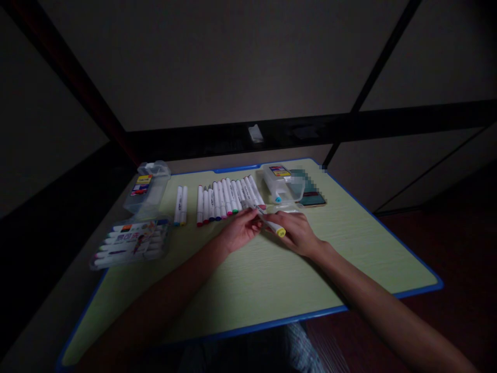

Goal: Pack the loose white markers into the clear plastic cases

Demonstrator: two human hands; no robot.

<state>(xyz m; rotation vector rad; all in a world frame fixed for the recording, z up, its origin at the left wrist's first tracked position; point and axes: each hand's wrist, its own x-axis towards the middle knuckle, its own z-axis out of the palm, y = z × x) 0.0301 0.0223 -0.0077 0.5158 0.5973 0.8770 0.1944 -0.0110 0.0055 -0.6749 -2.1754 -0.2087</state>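
Observation:
A white marker with a yellow end (275, 226) lies slantwise between my two hands, above the table. My right hand (298, 231) is closed around it near the yellow end. At the marker's far end, my left hand (243, 228) has its fingers curled and pinched on it; the fingertips are partly hidden. Just beyond my hands, a row of white markers (222, 199) with coloured ends lies side by side. Two more markers (180, 206) lie a little apart to the left of that row.
An open clear plastic case (276, 187) stands behind my right hand, beside a dark phone-like object (310, 194), partly pixelated. Another clear case (149, 194) is at the back left. A filled marker case (130, 243) overhangs the left edge of the blue-rimmed table (310, 290).

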